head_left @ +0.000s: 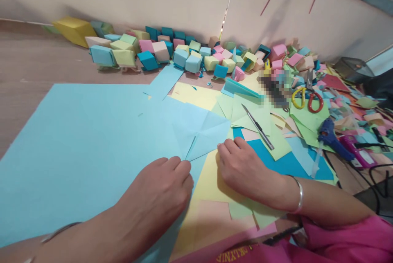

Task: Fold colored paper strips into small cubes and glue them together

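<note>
A creased light blue sheet of paper lies over the corner of a much larger light blue sheet. My left hand is closed at its lower left corner, pinching the paper near a narrow slit-like fold. My right hand is closed too, knuckles up, at the paper's lower right edge. The fingertips of both hands are hidden beneath the knuckles. Beyond the right hand, a craft knife rests on light green paper.
Folded paper boxes in several colours line the wall. At right lie scissors with yellow and red handles, a blue glue gun, a magenta device and black cables. Yellow paper spreads under my hands.
</note>
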`<control>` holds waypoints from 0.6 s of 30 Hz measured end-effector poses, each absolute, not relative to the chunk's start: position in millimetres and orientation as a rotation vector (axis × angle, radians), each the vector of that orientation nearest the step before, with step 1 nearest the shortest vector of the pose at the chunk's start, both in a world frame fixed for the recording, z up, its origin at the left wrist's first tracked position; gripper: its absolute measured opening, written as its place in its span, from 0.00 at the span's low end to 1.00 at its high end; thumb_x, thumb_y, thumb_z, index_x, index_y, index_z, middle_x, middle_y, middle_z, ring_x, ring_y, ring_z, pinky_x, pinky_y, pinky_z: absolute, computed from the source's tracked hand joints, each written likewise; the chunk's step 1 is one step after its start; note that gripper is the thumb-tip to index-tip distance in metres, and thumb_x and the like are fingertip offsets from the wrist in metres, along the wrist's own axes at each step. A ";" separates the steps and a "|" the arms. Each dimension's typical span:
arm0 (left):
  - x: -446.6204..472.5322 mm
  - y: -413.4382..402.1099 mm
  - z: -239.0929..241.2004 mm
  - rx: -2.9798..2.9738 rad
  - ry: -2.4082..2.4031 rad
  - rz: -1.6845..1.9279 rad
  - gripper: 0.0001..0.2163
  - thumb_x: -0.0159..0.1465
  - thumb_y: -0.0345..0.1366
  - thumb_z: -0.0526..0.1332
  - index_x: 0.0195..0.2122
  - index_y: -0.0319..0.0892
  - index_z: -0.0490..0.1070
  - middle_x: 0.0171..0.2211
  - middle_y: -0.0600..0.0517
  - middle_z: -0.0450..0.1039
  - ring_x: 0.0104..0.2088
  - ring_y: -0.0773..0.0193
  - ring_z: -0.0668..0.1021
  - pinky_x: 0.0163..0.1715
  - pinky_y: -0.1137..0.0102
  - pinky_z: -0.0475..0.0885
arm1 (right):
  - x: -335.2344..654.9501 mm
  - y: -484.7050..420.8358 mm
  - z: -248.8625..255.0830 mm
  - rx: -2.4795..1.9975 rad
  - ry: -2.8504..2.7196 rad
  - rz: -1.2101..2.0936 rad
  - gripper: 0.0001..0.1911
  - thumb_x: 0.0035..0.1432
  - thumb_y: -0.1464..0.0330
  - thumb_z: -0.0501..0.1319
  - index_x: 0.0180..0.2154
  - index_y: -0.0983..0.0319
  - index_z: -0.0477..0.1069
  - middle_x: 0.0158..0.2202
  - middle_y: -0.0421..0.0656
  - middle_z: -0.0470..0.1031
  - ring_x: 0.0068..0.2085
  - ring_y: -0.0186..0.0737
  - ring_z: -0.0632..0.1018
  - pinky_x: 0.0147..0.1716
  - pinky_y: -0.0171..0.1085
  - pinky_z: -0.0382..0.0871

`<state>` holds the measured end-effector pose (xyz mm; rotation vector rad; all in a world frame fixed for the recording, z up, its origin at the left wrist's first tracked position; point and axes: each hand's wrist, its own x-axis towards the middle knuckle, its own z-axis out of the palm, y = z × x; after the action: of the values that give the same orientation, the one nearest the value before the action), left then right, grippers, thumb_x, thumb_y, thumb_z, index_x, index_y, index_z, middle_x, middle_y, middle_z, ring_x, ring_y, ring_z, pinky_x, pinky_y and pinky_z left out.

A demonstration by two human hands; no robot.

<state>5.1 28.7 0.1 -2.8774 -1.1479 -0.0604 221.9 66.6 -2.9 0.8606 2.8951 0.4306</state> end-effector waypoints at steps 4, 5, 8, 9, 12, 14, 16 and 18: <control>10.0 38.9 0.2 -2.837 -1.209 -0.141 0.09 0.62 0.24 0.53 0.35 0.40 0.72 0.31 0.47 0.71 0.31 0.56 0.71 0.28 0.62 0.66 | 222.4 70.1 -4.9 0.843 2.985 0.410 0.12 0.56 0.81 0.54 0.26 0.64 0.69 0.26 0.46 0.65 0.28 0.41 0.61 0.27 0.42 0.44; 10.2 42.3 -1.3 -2.817 -1.239 -0.109 0.09 0.64 0.25 0.53 0.36 0.39 0.72 0.33 0.45 0.71 0.32 0.55 0.72 0.30 0.61 0.67 | 222.5 71.7 -5.2 0.832 3.023 0.376 0.11 0.58 0.81 0.54 0.27 0.64 0.69 0.26 0.45 0.66 0.29 0.41 0.61 0.28 0.42 0.45; 7.0 51.5 -7.4 -2.790 -1.313 0.025 0.09 0.66 0.27 0.52 0.32 0.39 0.70 0.31 0.45 0.70 0.33 0.53 0.73 0.31 0.59 0.69 | 223.4 78.0 -4.9 0.843 3.129 0.283 0.11 0.62 0.78 0.53 0.33 0.65 0.72 0.28 0.44 0.67 0.30 0.41 0.63 0.29 0.41 0.50; 4.8 54.2 -9.3 -2.772 -1.345 0.043 0.10 0.67 0.29 0.52 0.30 0.40 0.69 0.30 0.46 0.69 0.32 0.54 0.73 0.30 0.59 0.69 | 224.0 80.5 -4.4 0.886 3.143 0.296 0.11 0.64 0.78 0.52 0.37 0.65 0.73 0.29 0.44 0.68 0.31 0.41 0.63 0.30 0.41 0.51; -2.8 61.9 -13.0 -2.664 -1.439 0.025 0.11 0.68 0.33 0.52 0.29 0.40 0.68 0.29 0.47 0.68 0.31 0.54 0.73 0.30 0.59 0.70 | 226.3 87.1 -2.3 1.088 3.077 0.445 0.14 0.64 0.78 0.52 0.49 0.66 0.71 0.32 0.47 0.70 0.35 0.43 0.66 0.32 0.41 0.55; -6.8 66.7 -14.0 -2.606 -1.463 0.017 0.11 0.68 0.33 0.52 0.29 0.39 0.68 0.29 0.46 0.67 0.31 0.54 0.73 0.30 0.60 0.70 | 227.3 89.4 -1.0 1.149 3.010 0.489 0.17 0.63 0.80 0.53 0.52 0.67 0.69 0.34 0.49 0.72 0.37 0.45 0.67 0.33 0.41 0.57; -9.0 70.9 -14.5 -2.596 -1.474 0.011 0.10 0.67 0.32 0.52 0.30 0.39 0.68 0.30 0.46 0.68 0.32 0.54 0.73 0.31 0.60 0.70 | 227.5 90.0 -0.4 1.119 2.988 0.444 0.18 0.62 0.80 0.53 0.52 0.66 0.69 0.37 0.50 0.72 0.38 0.45 0.68 0.33 0.41 0.59; -10.2 74.9 -15.3 -2.622 -1.500 -0.018 0.08 0.67 0.31 0.52 0.32 0.39 0.68 0.32 0.45 0.68 0.34 0.53 0.73 0.33 0.59 0.70 | 227.2 90.3 -1.0 1.064 3.010 0.406 0.17 0.63 0.80 0.52 0.52 0.66 0.69 0.40 0.51 0.73 0.40 0.45 0.69 0.35 0.41 0.61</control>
<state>-10.2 74.9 -15.3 -2.6225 -1.5002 -0.0184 227.2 90.3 -1.0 1.0639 3.0102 0.4064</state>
